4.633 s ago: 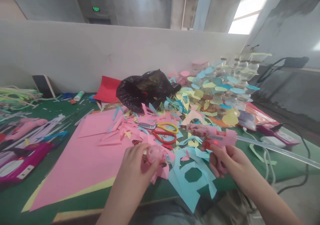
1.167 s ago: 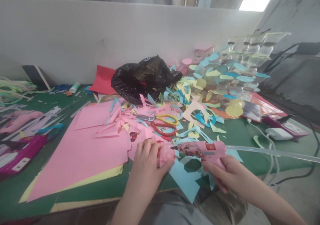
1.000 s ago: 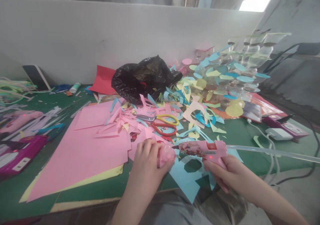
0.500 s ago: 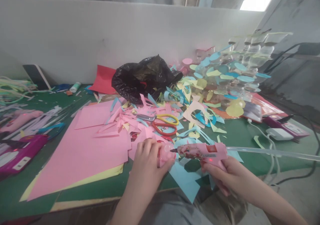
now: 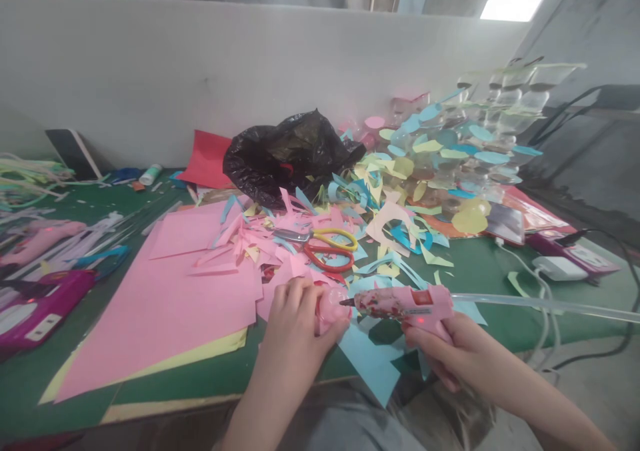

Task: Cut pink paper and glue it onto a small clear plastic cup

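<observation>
Pink piece [image 5: 330, 309]: translucent, rounded, near the table's front edge, just left of the glue gun's nozzle.

Left hand [image 5: 299, 317]: curled around the piece, fingers over its far side, thumb along the near side; presumably so gripped to steady it and leave the upper face uncovered.

Glue gun [image 5: 400, 302]: pink, red light lit, held level; nozzle at the piece's face, contact not certain. The sideways aim probably keeps the knuckles clear of the tip.

Right hand [image 5: 453, 345]: closed around the gun's handle; trigger pressure cannot be told.

Glue stick [image 5: 543, 305]: long, clear, projecting from the gun's rear, likely left whole for feeding.

Scissors [image 5: 320, 247]: red and yellow handles, lying unheld on scraps [image 5: 295, 217], just beyond the piece.

Pink sheets [image 5: 180, 311]: flat, left of the hands.

Bag [image 5: 295, 157]: black, mouth gaping, behind the scraps.

Table [image 5: 165, 392]: green, under all these.
</observation>
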Motion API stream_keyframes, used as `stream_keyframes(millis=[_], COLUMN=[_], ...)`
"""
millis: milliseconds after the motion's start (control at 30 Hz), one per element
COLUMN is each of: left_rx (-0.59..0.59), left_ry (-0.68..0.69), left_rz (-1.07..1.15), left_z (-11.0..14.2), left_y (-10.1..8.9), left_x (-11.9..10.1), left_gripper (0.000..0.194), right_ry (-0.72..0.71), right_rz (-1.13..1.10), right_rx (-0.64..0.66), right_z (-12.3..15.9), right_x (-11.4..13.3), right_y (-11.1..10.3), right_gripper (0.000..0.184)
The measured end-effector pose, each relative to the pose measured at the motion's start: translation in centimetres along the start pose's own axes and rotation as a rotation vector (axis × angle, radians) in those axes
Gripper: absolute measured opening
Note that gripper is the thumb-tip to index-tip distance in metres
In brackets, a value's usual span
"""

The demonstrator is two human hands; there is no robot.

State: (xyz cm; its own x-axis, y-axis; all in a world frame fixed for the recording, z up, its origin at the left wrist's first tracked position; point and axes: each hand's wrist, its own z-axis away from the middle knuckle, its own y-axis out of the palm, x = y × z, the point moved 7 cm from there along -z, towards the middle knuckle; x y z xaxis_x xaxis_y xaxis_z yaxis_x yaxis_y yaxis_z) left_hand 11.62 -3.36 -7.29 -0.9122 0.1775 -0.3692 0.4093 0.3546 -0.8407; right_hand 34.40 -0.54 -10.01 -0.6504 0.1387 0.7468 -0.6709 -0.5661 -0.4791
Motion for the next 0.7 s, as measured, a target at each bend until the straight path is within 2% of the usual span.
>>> stream_keyframes(millis=[333,467,600,700], left_rx=[-0.003,-0.001,-0.006,0.008], left_ry=[0.009,0.005,-0.004,-0.017], left_rz=[-0.004,0.001,0.006,0.009], left_z=[-0.1,0.0,0.0,-0.1], left_y=[0.0,0.0,0.0,0.0], left_x=[0.0,0.0,-0.1,-0.1], left_gripper=[0.031,0.029,0.029,0.028], right_ry=[0.025,0.004,-0.044,-0.082], right_rz=[0.023,-0.082,-0.122,-0.102], right_rx=[-0.015,0.010,-0.036,-0.014], right_z=[0.5,0.7,0.8,0.5], right_x=[0.0,-0.1,1.0,2.3], right_y=[-0.2,-0.7,-1.3,-0.6], right_gripper=[0.059,0.055,0.057,0.056])
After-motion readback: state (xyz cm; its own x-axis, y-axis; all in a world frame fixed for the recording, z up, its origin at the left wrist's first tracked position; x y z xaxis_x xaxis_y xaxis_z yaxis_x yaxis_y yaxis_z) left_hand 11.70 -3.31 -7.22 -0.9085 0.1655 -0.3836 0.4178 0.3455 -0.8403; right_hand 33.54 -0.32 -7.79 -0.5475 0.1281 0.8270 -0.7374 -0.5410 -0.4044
